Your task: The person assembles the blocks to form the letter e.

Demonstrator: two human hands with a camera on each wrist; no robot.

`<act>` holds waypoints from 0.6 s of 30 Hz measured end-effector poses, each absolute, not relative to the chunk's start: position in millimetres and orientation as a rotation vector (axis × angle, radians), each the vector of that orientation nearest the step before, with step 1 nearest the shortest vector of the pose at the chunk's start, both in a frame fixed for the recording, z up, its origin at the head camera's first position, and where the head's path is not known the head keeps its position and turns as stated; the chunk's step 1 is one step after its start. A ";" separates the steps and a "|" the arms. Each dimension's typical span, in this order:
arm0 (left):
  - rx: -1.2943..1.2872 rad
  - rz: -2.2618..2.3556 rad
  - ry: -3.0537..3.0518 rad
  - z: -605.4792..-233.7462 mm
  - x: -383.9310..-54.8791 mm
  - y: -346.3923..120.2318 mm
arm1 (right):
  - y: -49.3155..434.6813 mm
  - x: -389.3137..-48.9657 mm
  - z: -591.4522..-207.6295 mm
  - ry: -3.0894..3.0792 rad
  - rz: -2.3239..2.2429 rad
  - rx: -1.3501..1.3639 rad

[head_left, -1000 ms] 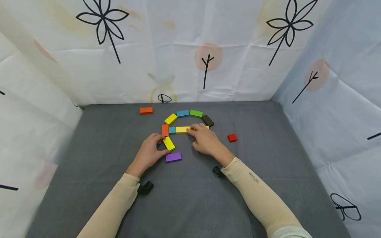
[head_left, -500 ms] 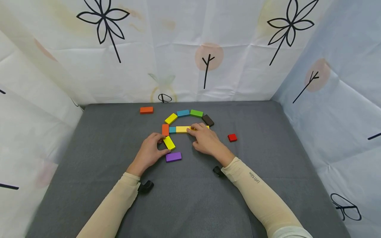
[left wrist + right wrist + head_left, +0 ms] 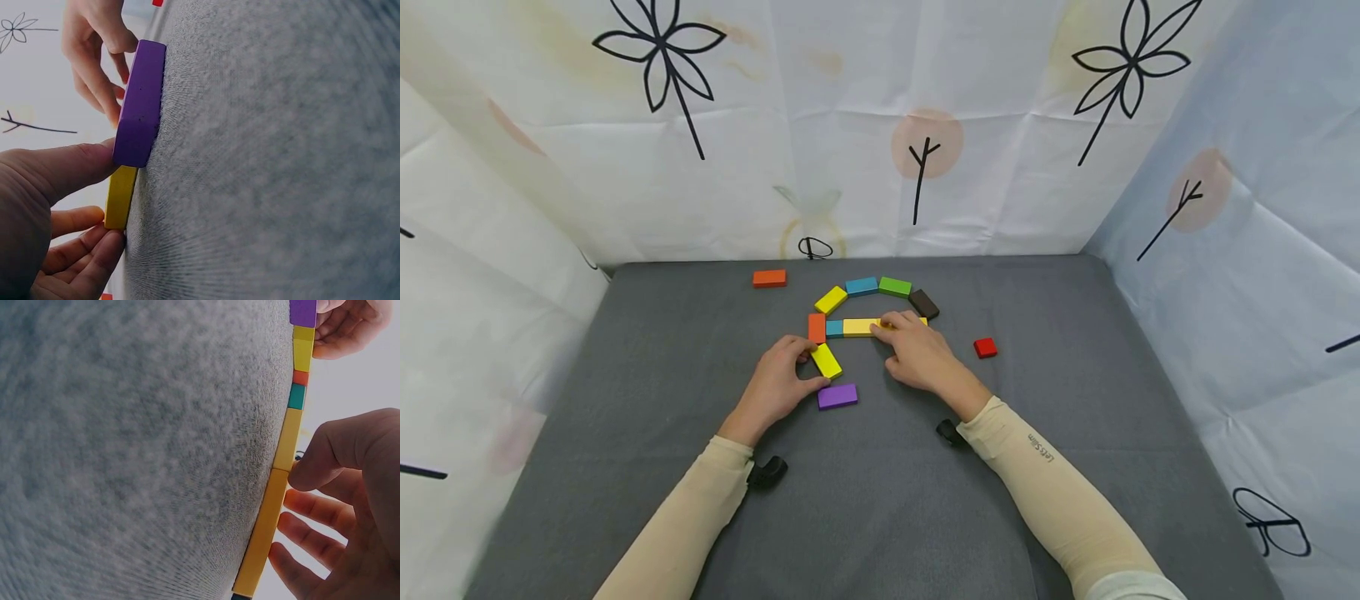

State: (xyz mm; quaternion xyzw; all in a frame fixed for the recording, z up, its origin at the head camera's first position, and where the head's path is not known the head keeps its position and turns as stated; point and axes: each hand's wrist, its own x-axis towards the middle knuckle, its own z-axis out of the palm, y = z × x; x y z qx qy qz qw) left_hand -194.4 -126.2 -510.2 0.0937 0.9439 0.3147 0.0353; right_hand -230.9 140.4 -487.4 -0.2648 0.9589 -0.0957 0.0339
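Nearest the viewer, two pale sleeves, left and right, reach over a grey tabletop, each with a black device at the wrist, left and right. Beyond them lies a purple block, set nearly crosswise. Just past it, the left hand pinches a tilted yellow block lengthwise, thumb at the near end, fingers at the far end. The right hand grasps nothing that I can see; its fingers, loosely extended, rest on an amber bar. To its right, well apart, is a red block. Under the right hand runs a straight row, left to right: upright orange block, small blue block, pale yellow bar, amber bar. Behind it curves an arc: upper yellow block, long blue block, green block, dark block. Farther left lies a separate orange block; at the back hangs a white cloth with plant drawings.
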 end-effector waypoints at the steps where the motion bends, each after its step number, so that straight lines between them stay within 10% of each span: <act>1: 0.286 0.969 2.901 -510.2 -194.3 -126.3 | 140.5 -230.9 -487.4 2.950 -0.294 -0.813; 18: 0.166 1.170 2.961 -487.7 -218.5 -167.6 | 141.1 -231.1 -486.9 2.940 -0.298 -0.801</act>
